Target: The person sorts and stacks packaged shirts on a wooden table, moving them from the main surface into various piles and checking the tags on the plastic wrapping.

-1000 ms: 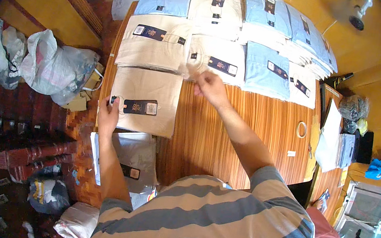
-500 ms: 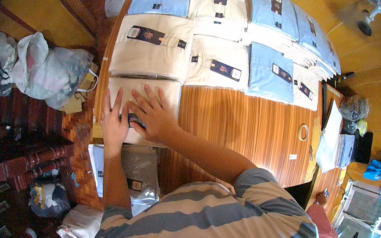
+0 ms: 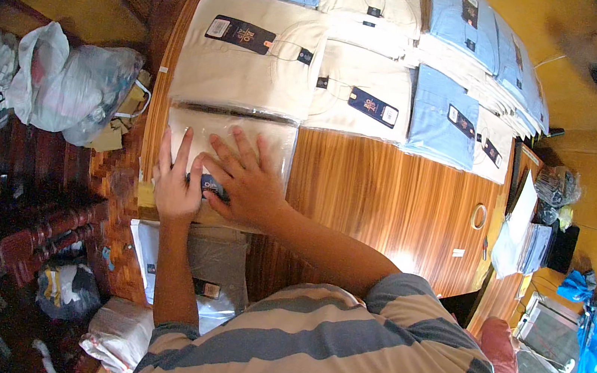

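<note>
My left hand [image 3: 177, 189] and my right hand [image 3: 249, 189] both lie flat, fingers spread, on a folded beige garment in a clear plastic bag [image 3: 202, 124]. A dark hang tag [image 3: 212, 187] shows between them, partly covered. Just beyond this package is a larger-looking stack of bagged beige garments [image 3: 244, 81] with a dark tag and a string loop. Close to my left forearm, below the table edge, are a grey bagged garment [image 3: 225, 260] and a white one beside it.
More bagged beige garments [image 3: 346, 80] and light blue ones [image 3: 442, 100] stand in stacks across the far side of the wooden table [image 3: 379, 205]. A tape roll [image 3: 478, 216] lies at right. Full plastic bags [image 3: 62, 87] sit at left. Another person's red sleeve [image 3: 499, 352] shows lower right.
My view has shifted slightly, so the far stacks sit higher and farther right. Both hands stay on the beige package. The person at lower right has moved; their hand no longer shows on the side table.
</note>
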Demonstrator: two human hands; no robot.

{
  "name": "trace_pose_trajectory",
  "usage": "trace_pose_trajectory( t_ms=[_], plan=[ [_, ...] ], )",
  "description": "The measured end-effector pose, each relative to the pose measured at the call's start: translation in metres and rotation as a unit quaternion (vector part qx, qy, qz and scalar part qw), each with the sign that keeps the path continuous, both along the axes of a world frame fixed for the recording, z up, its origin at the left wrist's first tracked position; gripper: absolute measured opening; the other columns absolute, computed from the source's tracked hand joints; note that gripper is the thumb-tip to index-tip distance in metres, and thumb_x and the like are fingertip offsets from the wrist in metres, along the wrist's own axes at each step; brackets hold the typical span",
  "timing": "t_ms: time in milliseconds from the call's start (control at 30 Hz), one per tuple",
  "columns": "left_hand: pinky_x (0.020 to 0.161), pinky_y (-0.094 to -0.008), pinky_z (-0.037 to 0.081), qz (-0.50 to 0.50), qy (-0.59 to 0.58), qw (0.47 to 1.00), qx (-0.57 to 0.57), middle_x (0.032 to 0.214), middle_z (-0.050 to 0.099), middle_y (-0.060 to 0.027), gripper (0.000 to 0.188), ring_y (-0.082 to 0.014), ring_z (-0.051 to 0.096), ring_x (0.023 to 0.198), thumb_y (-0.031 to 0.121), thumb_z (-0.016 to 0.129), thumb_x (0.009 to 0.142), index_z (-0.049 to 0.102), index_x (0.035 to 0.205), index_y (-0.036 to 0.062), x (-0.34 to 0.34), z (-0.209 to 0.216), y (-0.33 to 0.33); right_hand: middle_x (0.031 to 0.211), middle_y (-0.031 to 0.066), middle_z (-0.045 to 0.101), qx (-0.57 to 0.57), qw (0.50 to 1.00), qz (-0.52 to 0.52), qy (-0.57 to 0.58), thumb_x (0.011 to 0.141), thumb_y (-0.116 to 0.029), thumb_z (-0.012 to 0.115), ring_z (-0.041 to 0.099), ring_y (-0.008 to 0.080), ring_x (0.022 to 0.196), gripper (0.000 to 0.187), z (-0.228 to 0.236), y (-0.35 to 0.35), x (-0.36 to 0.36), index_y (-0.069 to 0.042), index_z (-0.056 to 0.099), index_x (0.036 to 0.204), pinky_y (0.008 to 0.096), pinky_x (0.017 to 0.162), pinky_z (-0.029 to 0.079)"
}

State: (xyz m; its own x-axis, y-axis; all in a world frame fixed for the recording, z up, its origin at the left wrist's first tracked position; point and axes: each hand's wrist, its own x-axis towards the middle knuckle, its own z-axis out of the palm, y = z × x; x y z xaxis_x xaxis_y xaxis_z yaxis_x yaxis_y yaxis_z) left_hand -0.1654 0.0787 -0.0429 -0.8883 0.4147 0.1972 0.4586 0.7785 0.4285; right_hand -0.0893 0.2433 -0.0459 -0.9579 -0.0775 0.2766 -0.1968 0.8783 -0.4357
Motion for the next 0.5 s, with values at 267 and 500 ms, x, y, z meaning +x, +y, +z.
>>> trace_pose_trajectory(
  t_ms=[267, 500],
  plan=[
    [0.106, -0.0515, 0.04, -0.001, 0.022, 1.0, -0.021, 0.16, 0.034, -0.0194, 0.05, -0.0463, 0.048, 0.13, 0.032, 0.051, 0.101, 0.049, 0.151, 0.0236, -0.001, -0.008, -0.003, 0.159, 0.0134, 0.038, -0.008, 1.0, -0.002, 0.01, 0.089, -0.052, 0.062, 0.022, 0.0454, 0.151, 0.063, -0.005, -0.001, -0.001, -0.016, 0.053, 0.14, 0.0659, 0.12, 0.012],
    [0.102, -0.0488, 0.043, 0.008, 0.014, 1.0, -0.025, 0.162, 0.032, -0.0186, 0.049, -0.0455, 0.053, 0.122, 0.033, 0.05, 0.102, 0.049, 0.151, 0.0245, 0.0, -0.008, 0.0, 0.161, 0.0106, 0.036, -0.028, 1.0, -0.008, 0.012, 0.09, -0.052, 0.061, 0.022, 0.0428, 0.151, 0.061, -0.014, -0.002, -0.003, -0.02, 0.052, 0.142, 0.0648, 0.12, 0.008]
  ],
)
